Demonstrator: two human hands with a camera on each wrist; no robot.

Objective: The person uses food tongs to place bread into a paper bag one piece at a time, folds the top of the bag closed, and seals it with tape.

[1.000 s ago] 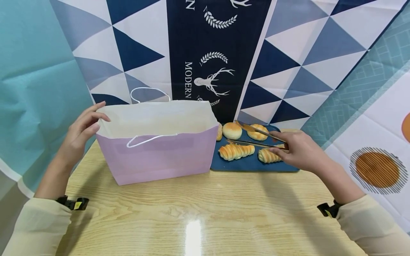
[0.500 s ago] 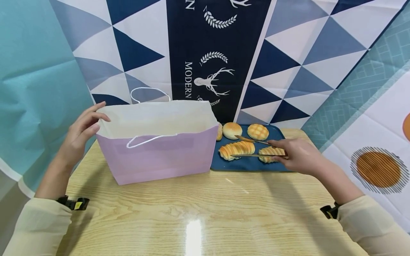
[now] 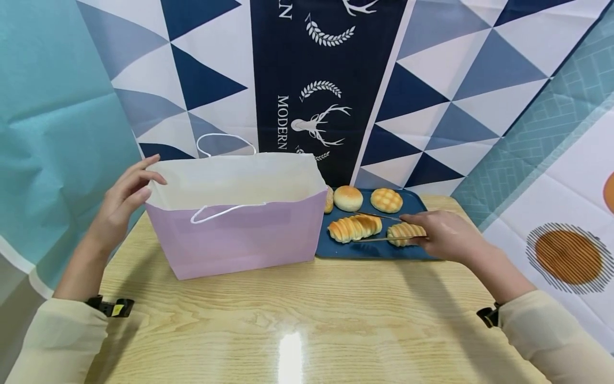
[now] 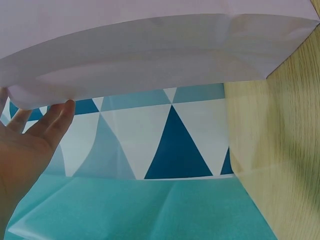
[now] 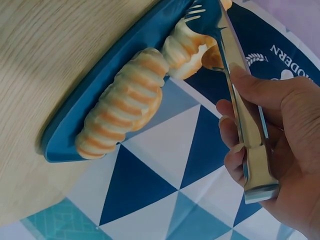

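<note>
My left hand (image 3: 120, 200) holds the left side of the rim of a lilac paper bag (image 3: 240, 240), which stands upright with its mouth wide and white handles sticking up. In the left wrist view, its fingertips (image 4: 62, 112) touch the bag's side. My right hand (image 3: 448, 234) grips gold metal tongs (image 5: 247, 117) with one fork-shaped and one spoon-shaped end. The tongs' spread ends lie on either side of a ridged spiral roll (image 3: 352, 228) on the blue tray (image 3: 374, 252). A second spiral roll (image 3: 405, 233) lies under the tongs, nearer my hand.
At the tray's back sit a round bun (image 3: 348, 198) and a bun with a criss-cross top (image 3: 386, 200). Another bun (image 3: 329, 200) is partly hidden by the bag. Patterned cloth (image 3: 307, 80) hangs behind the wooden table (image 3: 230, 325).
The tongs have come away from the criss-cross bun and moved toward the front, to the left spiral roll. My left hand and the bag stay where they were.
</note>
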